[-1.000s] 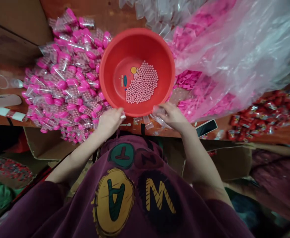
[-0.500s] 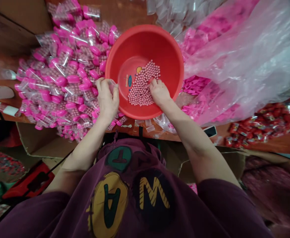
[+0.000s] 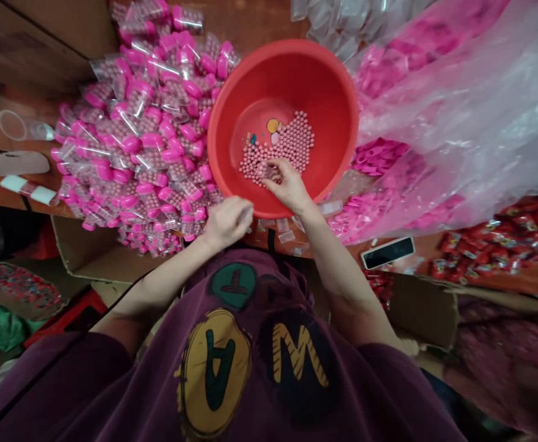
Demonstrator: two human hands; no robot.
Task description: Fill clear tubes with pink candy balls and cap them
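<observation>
My right hand [image 3: 291, 185] is inside a red plastic basin [image 3: 342, 129], its fingers curled round a small clear plastic piece [image 3: 269, 172] at the edge of the pink beads [image 3: 296, 141]. The beads lie in a loose layer on the basin floor. Outside the basin's near left rim, my left hand [image 3: 228, 222] is closed on a clear plastic container [image 3: 246, 215], mostly hidden by the fingers. To the left is a large heap of clear bead-filled bottles with bright pink caps [image 3: 149, 141].
Right of the basin, a big clear bag [image 3: 462, 116] covers loose pink plastic parts [image 3: 379, 156]. Clear empty containers [image 3: 346, 18] lie behind. A phone [image 3: 388, 252] and red wrapped items [image 3: 499, 239] are near the front edge. Another person's pink clothing [image 3: 494, 362] shows at lower right.
My left hand has moved from beside the basin's left rim down to its near side. My right hand has shifted toward the near left of the beads. The view has swung slightly left.
</observation>
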